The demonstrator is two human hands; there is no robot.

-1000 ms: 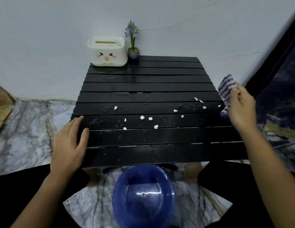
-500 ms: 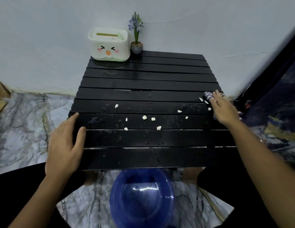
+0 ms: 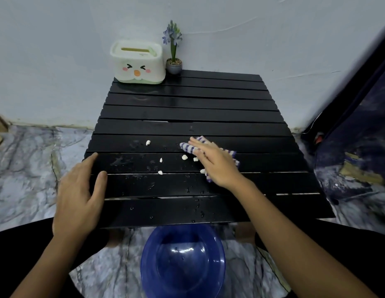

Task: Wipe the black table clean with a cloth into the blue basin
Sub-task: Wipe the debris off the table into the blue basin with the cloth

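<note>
The black slatted table (image 3: 208, 112) carries several white crumbs (image 3: 184, 157) and water drops across its middle and near slats. My right hand (image 3: 217, 164) lies flat on a blue-and-white striped cloth (image 3: 187, 145), pressing it onto the table's centre; crumbs lie just left of the cloth's edge. My left hand (image 3: 78, 194) rests on the table's near left corner with fingers spread, holding nothing. The blue basin (image 3: 183, 263) sits on the floor below the table's near edge, between my knees.
A white tissue box with a cartoon face (image 3: 137, 62) and a small potted purple flower (image 3: 174, 50) stand at the table's far left by the wall. A dark curtain (image 3: 363, 125) hangs on the right. The floor is marble-patterned.
My right hand has brought the cloth from beyond the table's right edge onto the table and slid it left to the centre, pushing crumbs along. My left hand has stayed on the corner.
</note>
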